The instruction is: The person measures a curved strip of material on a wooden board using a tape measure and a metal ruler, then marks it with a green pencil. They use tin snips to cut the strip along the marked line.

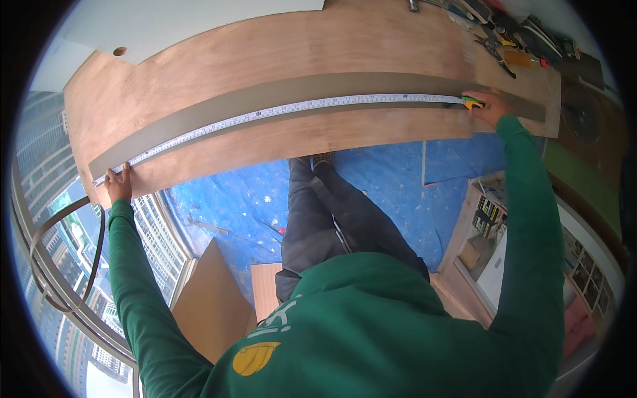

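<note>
A long grey-brown strip of board [371, 83] lies across the plywood worktop [265, 50]. Stretched along the strip's near edge is the white blade of a tape measure [298, 107]. My left hand [119, 185] grips the blade's end at the strip's left end, with fingertips on the board. Toward the other end, my right hand [490, 108] is closed around the green and yellow tape case [472, 103]. The strip runs on a little beyond that hand. The fingers under the case are partly hidden.
Pliers [496, 54] and other hand tools lie at the worktop's far right. A white panel with a round hole [119, 51] rests at the far left. Blue sheeting [232, 199] covers the floor. A cable loop [99, 245] hangs by the left window; an open cabinet [488, 245] stands right.
</note>
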